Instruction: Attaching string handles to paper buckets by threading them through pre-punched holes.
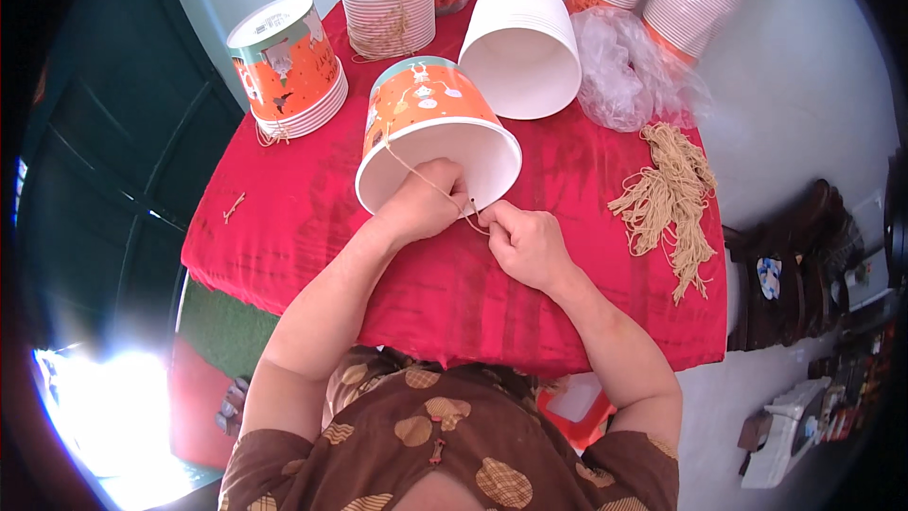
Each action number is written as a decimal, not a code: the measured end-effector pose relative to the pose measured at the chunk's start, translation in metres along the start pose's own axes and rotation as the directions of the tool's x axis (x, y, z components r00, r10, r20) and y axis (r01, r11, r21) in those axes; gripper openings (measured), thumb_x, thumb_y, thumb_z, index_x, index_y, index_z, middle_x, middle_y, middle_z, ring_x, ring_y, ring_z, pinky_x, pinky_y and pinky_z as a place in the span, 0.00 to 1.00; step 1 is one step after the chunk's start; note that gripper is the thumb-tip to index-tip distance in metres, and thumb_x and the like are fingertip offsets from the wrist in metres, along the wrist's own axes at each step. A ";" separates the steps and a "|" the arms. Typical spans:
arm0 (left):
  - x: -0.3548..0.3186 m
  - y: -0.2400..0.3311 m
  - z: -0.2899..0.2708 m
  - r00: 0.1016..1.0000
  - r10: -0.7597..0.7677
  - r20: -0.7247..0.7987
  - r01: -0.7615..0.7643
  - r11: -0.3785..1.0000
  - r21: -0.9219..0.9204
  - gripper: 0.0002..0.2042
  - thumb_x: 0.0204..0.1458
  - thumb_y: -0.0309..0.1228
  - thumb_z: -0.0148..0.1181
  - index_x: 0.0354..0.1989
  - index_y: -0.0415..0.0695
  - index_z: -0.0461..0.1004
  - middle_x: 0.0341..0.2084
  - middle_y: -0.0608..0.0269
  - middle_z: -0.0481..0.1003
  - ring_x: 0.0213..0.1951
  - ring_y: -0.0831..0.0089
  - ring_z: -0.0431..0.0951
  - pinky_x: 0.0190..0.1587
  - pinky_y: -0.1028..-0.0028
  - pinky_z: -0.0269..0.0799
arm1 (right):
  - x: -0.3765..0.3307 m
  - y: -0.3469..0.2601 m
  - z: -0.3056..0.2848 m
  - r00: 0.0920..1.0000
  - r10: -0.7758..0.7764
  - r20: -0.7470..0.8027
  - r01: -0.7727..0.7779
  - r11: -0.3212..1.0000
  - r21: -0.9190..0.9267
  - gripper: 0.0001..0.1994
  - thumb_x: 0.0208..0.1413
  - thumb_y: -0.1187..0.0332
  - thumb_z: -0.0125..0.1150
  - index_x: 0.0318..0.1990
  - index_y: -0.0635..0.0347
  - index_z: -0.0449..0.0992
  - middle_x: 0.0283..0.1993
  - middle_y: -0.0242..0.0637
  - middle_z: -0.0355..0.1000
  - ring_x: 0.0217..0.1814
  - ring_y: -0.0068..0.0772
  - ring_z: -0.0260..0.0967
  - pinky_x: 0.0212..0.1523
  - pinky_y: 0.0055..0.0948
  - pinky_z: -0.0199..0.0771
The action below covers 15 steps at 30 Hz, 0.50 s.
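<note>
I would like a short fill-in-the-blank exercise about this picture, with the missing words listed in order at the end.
1. The left hand reaches into the opening of a tub whose printed outside is mainly ____ in colour.
2. The right hand is close to this same tub, which is ____ on the inside.
3. The bundle of beige strings lies near the ____ edge of the tablecloth.
4. The colour of that tablecloth is ____.

Missing words: orange; white; right; red.
</note>
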State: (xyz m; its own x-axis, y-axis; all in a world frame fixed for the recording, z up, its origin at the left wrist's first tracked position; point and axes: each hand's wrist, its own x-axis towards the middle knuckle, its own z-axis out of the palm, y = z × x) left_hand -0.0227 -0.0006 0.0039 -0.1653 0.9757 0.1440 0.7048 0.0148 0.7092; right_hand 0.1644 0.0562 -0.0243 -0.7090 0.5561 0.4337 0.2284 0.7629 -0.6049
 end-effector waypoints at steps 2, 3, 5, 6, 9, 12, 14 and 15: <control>-0.001 0.006 -0.008 0.988 -0.100 0.115 0.110 0.990 -0.085 0.02 0.51 0.22 0.57 0.28 0.36 0.73 0.25 0.58 0.75 0.22 0.71 0.74 0.23 0.70 0.70 | 0.000 0.002 -0.001 1.000 -0.001 -0.002 0.001 1.000 0.006 0.04 0.51 0.74 0.55 0.34 0.59 0.76 0.22 0.44 0.74 0.24 0.49 0.74 0.25 0.46 0.72; -0.001 0.008 -0.010 0.982 -0.107 0.154 0.124 0.987 -0.105 0.02 0.52 0.22 0.56 0.29 0.36 0.72 0.25 0.60 0.74 0.21 0.74 0.73 0.21 0.72 0.68 | 0.000 0.002 -0.001 1.000 0.000 0.002 0.000 1.000 0.007 0.05 0.51 0.74 0.55 0.34 0.59 0.76 0.22 0.44 0.74 0.24 0.49 0.74 0.25 0.46 0.72; -0.002 0.007 -0.011 0.975 -0.113 0.193 0.139 0.983 -0.123 0.02 0.53 0.22 0.56 0.30 0.36 0.72 0.25 0.62 0.74 0.21 0.78 0.71 0.19 0.75 0.66 | 0.000 0.003 -0.001 1.000 0.002 0.005 -0.002 1.000 0.007 0.05 0.51 0.73 0.56 0.34 0.59 0.76 0.22 0.44 0.74 0.24 0.49 0.74 0.25 0.45 0.73; -0.003 0.005 -0.011 0.981 -0.075 0.178 0.098 0.987 -0.125 0.02 0.53 0.22 0.56 0.31 0.36 0.72 0.26 0.61 0.74 0.21 0.77 0.72 0.20 0.74 0.67 | 0.000 0.003 -0.001 1.000 0.000 0.009 0.000 1.000 0.001 0.05 0.50 0.73 0.56 0.34 0.59 0.76 0.22 0.44 0.74 0.24 0.49 0.75 0.25 0.45 0.73; -0.002 0.002 -0.010 0.987 -0.012 0.158 0.029 0.994 -0.105 0.02 0.52 0.22 0.57 0.31 0.36 0.73 0.26 0.59 0.75 0.23 0.74 0.73 0.22 0.72 0.69 | 0.001 0.001 -0.002 1.000 0.007 0.016 -0.006 1.000 -0.008 0.05 0.50 0.72 0.57 0.34 0.59 0.76 0.22 0.45 0.74 0.24 0.49 0.75 0.26 0.46 0.73; -0.002 -0.006 -0.007 0.988 0.070 0.141 -0.059 0.995 -0.081 0.03 0.51 0.22 0.60 0.32 0.37 0.73 0.28 0.57 0.75 0.27 0.70 0.75 0.28 0.69 0.71 | 0.002 -0.001 -0.002 1.000 0.005 0.012 -0.004 1.000 -0.010 0.05 0.50 0.72 0.57 0.34 0.59 0.76 0.22 0.45 0.74 0.24 0.49 0.75 0.26 0.46 0.73; -0.004 -0.006 -0.006 0.982 0.131 0.133 -0.121 0.989 -0.082 0.04 0.50 0.22 0.61 0.32 0.37 0.73 0.29 0.56 0.75 0.30 0.67 0.76 0.31 0.68 0.72 | 0.002 -0.002 -0.004 1.000 -0.002 0.003 0.002 1.000 -0.011 0.05 0.50 0.72 0.57 0.34 0.60 0.76 0.21 0.46 0.74 0.24 0.49 0.74 0.26 0.46 0.73; -0.005 -0.001 -0.007 0.984 0.110 0.140 -0.107 0.994 -0.028 0.05 0.49 0.23 0.63 0.32 0.37 0.73 0.30 0.55 0.75 0.32 0.64 0.77 0.34 0.67 0.72 | 0.002 -0.003 -0.005 0.999 0.020 0.030 -0.019 0.999 -0.037 0.06 0.50 0.74 0.57 0.35 0.60 0.77 0.23 0.45 0.75 0.24 0.47 0.75 0.26 0.42 0.74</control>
State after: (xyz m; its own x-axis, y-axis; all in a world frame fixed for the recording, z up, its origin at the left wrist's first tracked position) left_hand -0.0273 -0.0071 0.0073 0.0113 0.9924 0.1225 0.6986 -0.0955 0.7091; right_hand 0.1659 0.0568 -0.0186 -0.7240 0.5612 0.4012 0.2663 0.7638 -0.5879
